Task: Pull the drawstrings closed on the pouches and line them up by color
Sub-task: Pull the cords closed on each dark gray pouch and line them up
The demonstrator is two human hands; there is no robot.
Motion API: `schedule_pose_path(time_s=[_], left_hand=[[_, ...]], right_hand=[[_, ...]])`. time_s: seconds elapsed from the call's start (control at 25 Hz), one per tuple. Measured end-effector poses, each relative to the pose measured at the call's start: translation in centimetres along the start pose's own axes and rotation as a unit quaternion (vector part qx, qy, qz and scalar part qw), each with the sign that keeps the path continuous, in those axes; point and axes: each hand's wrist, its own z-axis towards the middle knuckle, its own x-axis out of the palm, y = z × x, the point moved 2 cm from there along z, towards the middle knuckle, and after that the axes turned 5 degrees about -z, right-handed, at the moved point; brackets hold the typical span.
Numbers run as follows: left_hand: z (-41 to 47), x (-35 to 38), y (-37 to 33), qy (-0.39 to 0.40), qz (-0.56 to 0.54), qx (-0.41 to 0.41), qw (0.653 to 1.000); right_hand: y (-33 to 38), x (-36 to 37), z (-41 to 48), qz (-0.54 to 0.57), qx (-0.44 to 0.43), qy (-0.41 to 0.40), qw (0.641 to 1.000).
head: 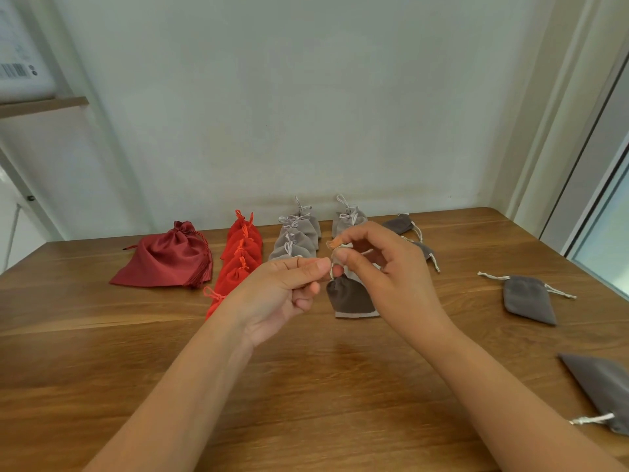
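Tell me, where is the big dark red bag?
In the head view, the big dark red bag lies on the wooden table at the far left, just beside the row of bright red pouches, close to the wall.

No words or numbers can be read. A white box [20, 46] on the shelf [44, 105] at upper left bears a barcode [13, 70] and faint print, possibly small symbols, too blurred to make out.

The dark red pouch [163, 264] is glossy satin cloth; the grey pouches [529, 299] look matt, velvety; the table [306, 386] is smooth grained wood.
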Motion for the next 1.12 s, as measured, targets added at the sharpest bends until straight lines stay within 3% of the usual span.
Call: schedule_pose_path(time_s=[0.16,0.32,0.44,0.56,0.72,0.96,1.12], left_hand=[[0.0,-0.2,-0.3,0.004,-0.102,-0.019,0.995],[0.1,-0.5,-0.7,0.020,-0.136,-0.003,0.991],[-0.1,-0.6,-1.2,0.027,-0.069,0.045,0.996],[-0.5,-0.4,-1.7,0.039,0.018,0.124,0.991],[-1.1,-0.2,-2.1,0.026,0.126,0.208,0.970],[-0.9,0.7,-1.5,-0.028,0.211,0.301,0.929],[-1.1,0.7,-1.2,-0.052,0.323,0.349,0.878]], right_hand=[[0.2,-0.3,0.1,0.053,-0.010,0.031,0.998],[-0.1,-0.5,0.4,0.090,-0.027,0.066,0.993],[0.0,-0.9,0.6,0.100,-0.023,0.101,0.990],[0.0,-1.2,0.6,0.176,0.061,0.136,0.973],[-0.5,-0.9,0.7,0.085,0.094,0.190,0.974],[-0.3,-0.7,0.3,0.024,0.064,0.162,0.984],[-0.4,-0.8,0.3,0.007,0.061,0.132,0.989]])
